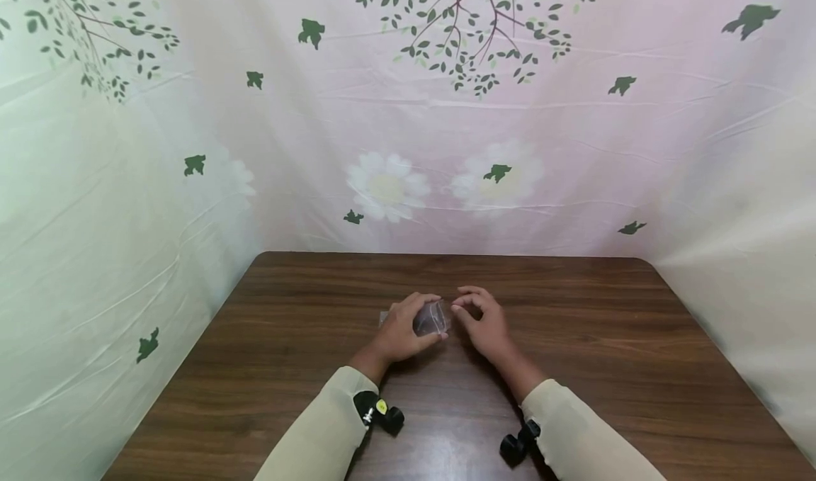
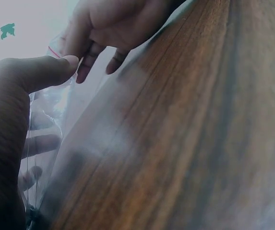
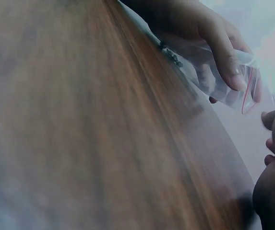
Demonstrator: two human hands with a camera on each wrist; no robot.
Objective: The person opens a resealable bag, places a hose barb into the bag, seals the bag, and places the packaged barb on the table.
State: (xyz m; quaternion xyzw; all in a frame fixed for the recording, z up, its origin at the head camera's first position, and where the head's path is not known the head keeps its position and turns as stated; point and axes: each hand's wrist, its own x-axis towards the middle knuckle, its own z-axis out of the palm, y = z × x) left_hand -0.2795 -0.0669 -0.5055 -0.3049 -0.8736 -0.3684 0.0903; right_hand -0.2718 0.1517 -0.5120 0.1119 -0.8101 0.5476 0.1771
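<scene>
A clear plastic zip bag (image 1: 432,319) with a red line along its mouth is in my left hand (image 1: 398,331), above the middle of the table. The left thumb lies on the near side, and the other fingers show through the film behind it. Small dark bits (image 3: 172,55) sit at the end of the bag away from the red line; their kind is too blurred to tell. Just right of the bag's mouth is my right hand (image 1: 487,327), its fingers loosely bent. In the right wrist view a small gap separates its fingertips from the bag.
The brown wood-grain table (image 1: 605,339) has rounded far corners. A pale printed cloth (image 1: 306,148) hangs behind it and along both sides. Each wrist carries a small black camera, and the right one (image 1: 519,444) stands close over the tabletop.
</scene>
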